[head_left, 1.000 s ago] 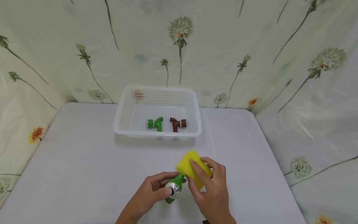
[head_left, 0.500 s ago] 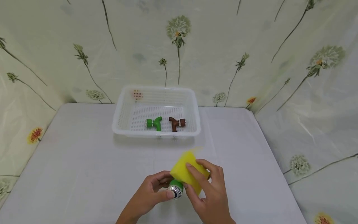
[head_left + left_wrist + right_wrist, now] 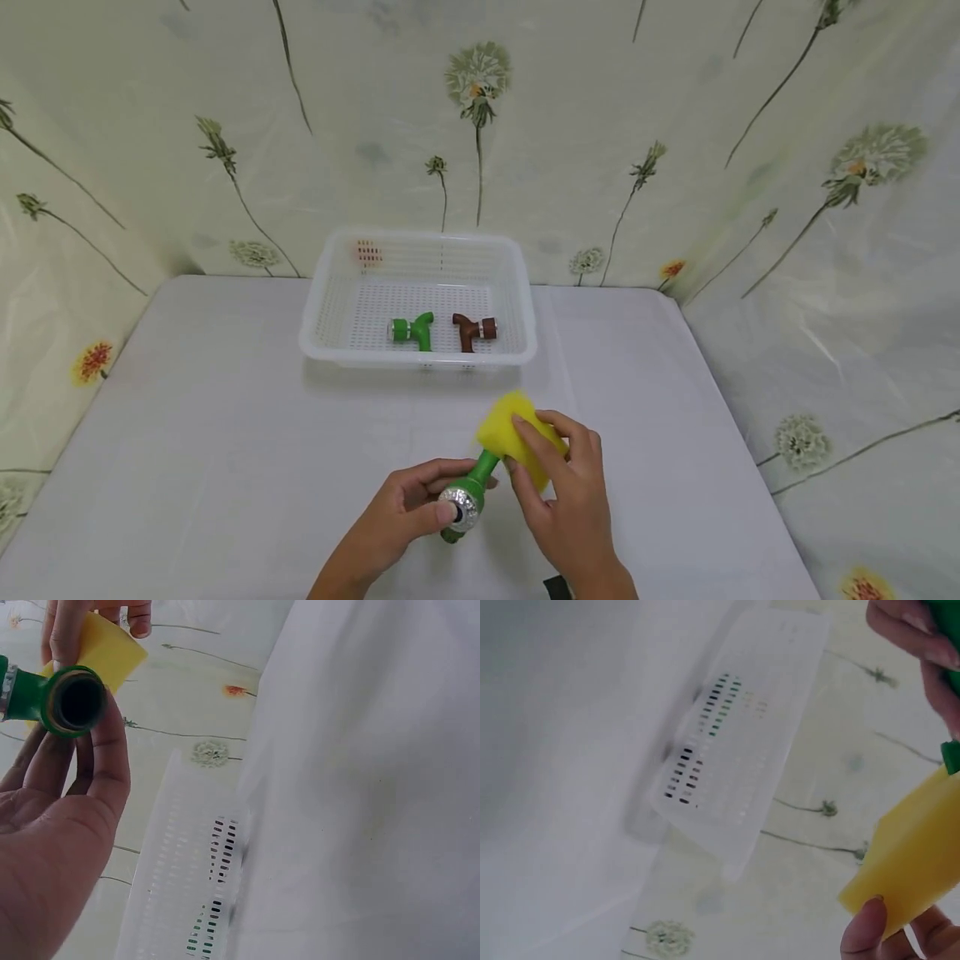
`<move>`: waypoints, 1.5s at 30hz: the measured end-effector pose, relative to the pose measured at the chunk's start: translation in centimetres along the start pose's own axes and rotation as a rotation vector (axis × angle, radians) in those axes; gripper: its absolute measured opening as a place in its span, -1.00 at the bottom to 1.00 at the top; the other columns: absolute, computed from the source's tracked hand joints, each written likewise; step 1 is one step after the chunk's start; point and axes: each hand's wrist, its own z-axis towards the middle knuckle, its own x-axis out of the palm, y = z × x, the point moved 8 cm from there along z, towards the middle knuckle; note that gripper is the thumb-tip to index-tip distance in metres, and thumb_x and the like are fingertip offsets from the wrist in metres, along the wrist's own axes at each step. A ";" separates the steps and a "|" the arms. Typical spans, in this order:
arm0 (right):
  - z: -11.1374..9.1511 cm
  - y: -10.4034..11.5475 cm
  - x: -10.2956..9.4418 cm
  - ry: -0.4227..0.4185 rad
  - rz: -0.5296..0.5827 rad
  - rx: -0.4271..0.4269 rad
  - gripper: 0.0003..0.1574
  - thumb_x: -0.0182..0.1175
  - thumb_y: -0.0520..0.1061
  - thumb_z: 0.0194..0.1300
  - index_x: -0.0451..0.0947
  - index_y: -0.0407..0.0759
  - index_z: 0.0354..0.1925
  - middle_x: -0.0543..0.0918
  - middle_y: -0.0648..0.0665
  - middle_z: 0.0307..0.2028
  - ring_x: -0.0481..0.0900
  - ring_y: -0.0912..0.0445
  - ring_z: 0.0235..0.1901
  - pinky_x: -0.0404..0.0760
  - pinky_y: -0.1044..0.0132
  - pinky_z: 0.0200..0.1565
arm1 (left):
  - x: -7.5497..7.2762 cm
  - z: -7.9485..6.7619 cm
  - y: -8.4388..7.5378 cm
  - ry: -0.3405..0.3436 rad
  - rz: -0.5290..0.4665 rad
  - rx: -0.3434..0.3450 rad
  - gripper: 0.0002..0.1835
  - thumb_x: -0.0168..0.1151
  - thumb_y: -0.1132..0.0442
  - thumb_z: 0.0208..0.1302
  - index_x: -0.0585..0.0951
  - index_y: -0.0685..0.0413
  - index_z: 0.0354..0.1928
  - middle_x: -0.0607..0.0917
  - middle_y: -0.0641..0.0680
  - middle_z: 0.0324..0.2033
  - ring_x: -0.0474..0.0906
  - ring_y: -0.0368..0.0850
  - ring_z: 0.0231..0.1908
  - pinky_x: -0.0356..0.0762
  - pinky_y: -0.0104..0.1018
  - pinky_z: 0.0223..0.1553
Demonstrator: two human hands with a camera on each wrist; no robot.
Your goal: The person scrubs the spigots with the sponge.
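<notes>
A green faucet (image 3: 477,477) with a silver, faceted end is gripped in my left hand (image 3: 393,510), the thumb pressing on that silver end. In the left wrist view the round open mouth of the faucet (image 3: 79,701) faces the camera. My right hand (image 3: 576,500) holds a yellow sponge (image 3: 504,427) between thumb and fingers. The sponge meets the slim green end of the faucet. In the right wrist view the sponge (image 3: 915,851) spreads above the right fingertips, while only slivers of the green faucet show at the edge.
Behind the hands stands a white perforated plastic basket (image 3: 420,358). Inside it lie a green faucet (image 3: 422,332) and a brown faucet (image 3: 468,332). A white cloth (image 3: 225,433) covers the table, and a flower-patterned curtain (image 3: 555,150) rises at the back and sides.
The sponge slid down over the green faucet toward its silver end, then back up to the slim end. The faucet tilted with it, and the left hand stayed nearly in place.
</notes>
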 end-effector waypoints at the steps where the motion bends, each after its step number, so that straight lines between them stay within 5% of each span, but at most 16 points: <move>1: 0.0 -0.3 0.1 0.012 -0.014 0.021 -0.47 0.29 0.00 0.23 0.55 0.02 0.18 0.46 -0.15 0.14 0.34 -0.03 0.00 0.39 0.31 -0.21 | 0.0 0.0 -0.1 0.004 -0.008 0.006 -0.56 -0.01 0.10 0.47 0.44 0.11 0.29 0.58 0.20 0.14 0.53 0.17 0.07 0.50 -0.15 0.06; 9: -0.9 -1.9 0.5 0.084 -0.043 0.173 -0.26 0.41 -0.06 0.14 0.43 0.06 0.28 0.40 -0.07 0.18 0.28 0.05 0.11 0.50 0.22 -0.10 | -0.2 0.2 -1.3 0.011 -0.065 0.124 -0.51 -0.25 0.09 0.54 0.39 0.23 0.31 0.54 0.31 0.14 0.55 0.25 0.02 0.45 -0.07 0.14; 22: -0.2 0.3 -1.6 -0.067 0.044 0.097 -0.33 0.35 -0.06 0.18 0.46 -0.12 0.25 0.43 -0.18 0.17 0.32 -0.05 0.12 0.37 0.50 0.02 | -0.3 -0.3 -2.9 0.068 -0.172 0.289 -0.45 -0.47 0.17 0.55 0.29 0.42 0.31 0.40 0.48 0.21 0.54 0.28 0.04 0.43 -0.03 0.16; 26: -0.4 3.3 -1.4 -0.090 0.125 -0.008 -0.38 0.26 0.05 0.29 0.47 -0.24 0.21 0.44 -0.28 0.15 0.35 -0.07 0.07 0.36 0.48 -0.04 | -1.0 -0.4 -2.5 -0.014 -0.169 0.268 -0.45 -0.51 0.17 0.57 0.30 0.36 0.33 0.47 0.33 0.19 0.53 0.15 0.06 0.46 -0.12 0.14; 32: -1.1 7.4 0.3 -0.022 0.118 -0.167 -0.44 0.14 0.13 0.38 0.51 -0.19 0.17 0.44 -0.32 0.15 0.38 -0.08 0.03 0.37 0.42 -0.13 | -1.9 -0.6 -1.5 -0.173 -0.145 0.103 -0.45 -0.39 0.03 0.58 0.35 0.22 0.33 0.49 0.16 0.16 0.47 -0.10 -0.02 0.49 -0.27 0.07; 35: -1.2 7.4 1.1 0.015 0.040 -0.174 -0.47 0.04 0.16 0.41 0.52 -0.08 0.19 0.45 -0.28 0.18 0.37 -0.07 0.00 0.42 0.43 -0.19 | -2.2 -0.8 -1.4 -0.221 -0.134 0.068 -0.45 -0.35 0.01 0.57 0.32 0.25 0.34 0.46 0.18 0.19 0.47 -0.08 0.02 0.48 -0.25 0.11; 40: -1.6 6.1 1.8 0.083 -0.072 -0.148 -0.49 0.00 0.17 0.37 0.53 0.08 0.20 0.50 -0.19 0.13 0.38 -0.03 -0.05 0.55 0.24 -0.20 | -2.6 -1.0 -1.7 -0.269 -0.140 0.113 -0.50 -0.26 0.12 0.56 0.28 0.32 0.35 0.42 0.25 0.24 0.49 -0.01 0.11 0.46 -0.25 0.14; 45: -2.3 4.2 2.1 0.150 -0.110 -0.070 -0.46 0.20 0.07 0.22 0.53 0.17 0.20 0.49 -0.12 0.12 0.37 0.00 -0.04 0.58 0.12 -0.14 | -2.6 -0.7 -1.7 -0.242 -0.205 0.132 -0.53 -0.16 0.22 0.53 0.25 0.33 0.35 0.43 0.28 0.26 0.45 0.05 0.19 0.42 -0.23 0.18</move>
